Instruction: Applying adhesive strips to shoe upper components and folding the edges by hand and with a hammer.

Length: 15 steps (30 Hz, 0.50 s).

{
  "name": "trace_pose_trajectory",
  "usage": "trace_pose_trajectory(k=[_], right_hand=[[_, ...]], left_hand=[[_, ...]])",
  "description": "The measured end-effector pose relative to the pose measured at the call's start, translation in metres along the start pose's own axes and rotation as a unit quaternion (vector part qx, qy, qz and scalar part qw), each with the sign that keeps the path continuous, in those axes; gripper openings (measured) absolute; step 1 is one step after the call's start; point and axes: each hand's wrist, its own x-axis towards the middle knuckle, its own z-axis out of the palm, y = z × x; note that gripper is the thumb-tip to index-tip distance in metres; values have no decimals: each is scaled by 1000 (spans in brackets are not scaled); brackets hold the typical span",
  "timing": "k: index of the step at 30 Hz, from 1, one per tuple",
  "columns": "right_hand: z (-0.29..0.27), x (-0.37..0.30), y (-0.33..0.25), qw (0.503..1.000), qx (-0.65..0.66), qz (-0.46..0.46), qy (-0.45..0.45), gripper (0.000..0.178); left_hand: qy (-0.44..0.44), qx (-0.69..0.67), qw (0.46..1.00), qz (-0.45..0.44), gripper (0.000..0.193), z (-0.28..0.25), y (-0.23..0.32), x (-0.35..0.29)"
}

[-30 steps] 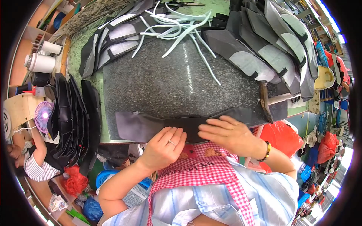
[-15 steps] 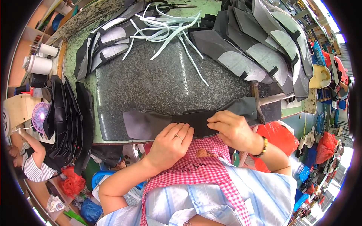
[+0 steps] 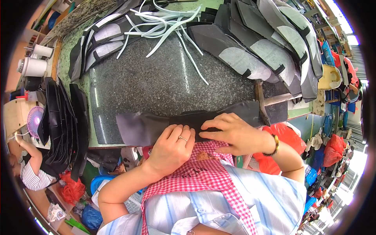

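Observation:
A long black leather-like panel (image 3: pixel 147 127) lies along the near edge of the dark stone slab (image 3: pixel 156 78). My left hand (image 3: pixel 172 147), with a ring on one finger, holds the panel's near edge at its middle, fingers together on top; its thumb is hidden. Just to the right, my right hand (image 3: pixel 239 135) rests fingertips on the panel's near edge. Its fingers are apart, and the thumb stands away from them over the apron. At the panel's right end a hammer (image 3: pixel 260 100) lies on the slab, its wooden handle pointing right.
White strips (image 3: pixel 168 27) lie tangled at the slab's far side. Dark panels with grey patches (image 3: pixel 250 51) are heaped at far right, with more at far left (image 3: pixel 105 35). Black pieces (image 3: pixel 62 121) hang left of the table, near a small fan (image 3: pixel 35 119) and another person (image 3: pixel 33 164).
My right hand has shifted left along the near edge and its thumb has come away from the fingers. The panel sits slightly further left in view, as does the whole table.

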Motion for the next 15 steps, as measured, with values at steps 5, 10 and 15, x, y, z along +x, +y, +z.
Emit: trace_pose_trajectory(k=[5,10,15], right_hand=[[9,6,-10,997,-68,-10,46,58],[18,14,-9,979,-181,-11,91,51],[13,24,-9,986,-127,-54,94,38]], left_hand=[[-15,-7,1000,-1,36,-9,0,-2],[43,-135,988,-65,35,-12,-10,-8],[87,-203,969,-111,30,-2,-16,-11]])
